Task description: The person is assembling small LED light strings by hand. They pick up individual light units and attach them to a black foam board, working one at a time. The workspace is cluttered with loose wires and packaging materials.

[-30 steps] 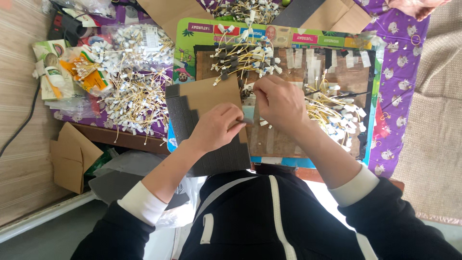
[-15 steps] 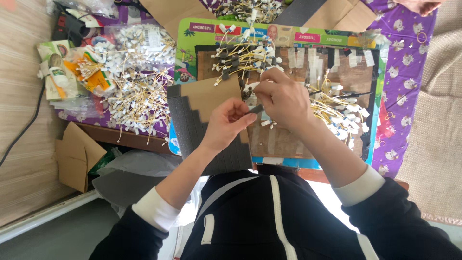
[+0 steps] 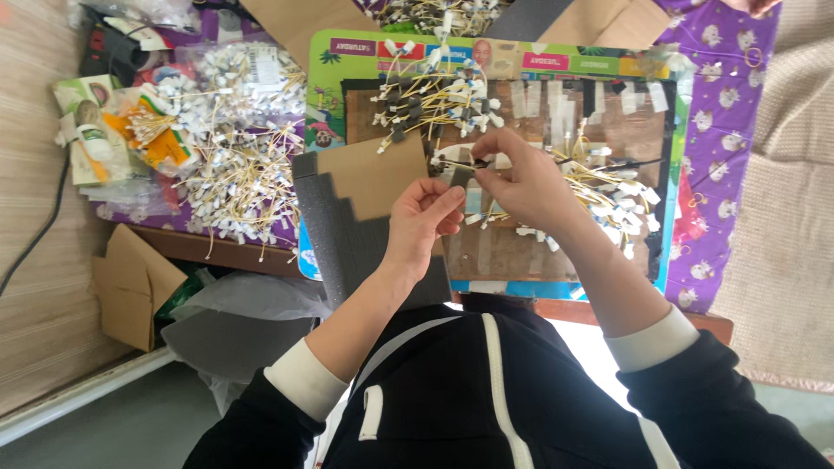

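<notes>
My right hand [image 3: 521, 178] pinches a thin yellow wire piece with a dark sleeve [image 3: 462, 162] over the brown work board [image 3: 499, 252]. My left hand [image 3: 421, 219] hovers just below and left of it, fingers curled, touching nothing I can make out. A piece of brown cardboard on grey foam [image 3: 365, 187] lies left of my left hand. Piles of yellow wires with white and black ends lie at the board's top [image 3: 430, 100] and to the right [image 3: 612, 195].
A large heap of white-tipped yellow wires [image 3: 239, 182] covers the purple cloth on the left, beside plastic bags and packets [image 3: 95, 130]. A cardboard box [image 3: 130, 287] and grey plastic bag [image 3: 243, 321] sit below the table edge. Strips of tape [image 3: 556, 100] line the board.
My right hand has lifted up and right from the cardboard piece, carrying a wire piece. My left hand left the cardboard and rose toward it.
</notes>
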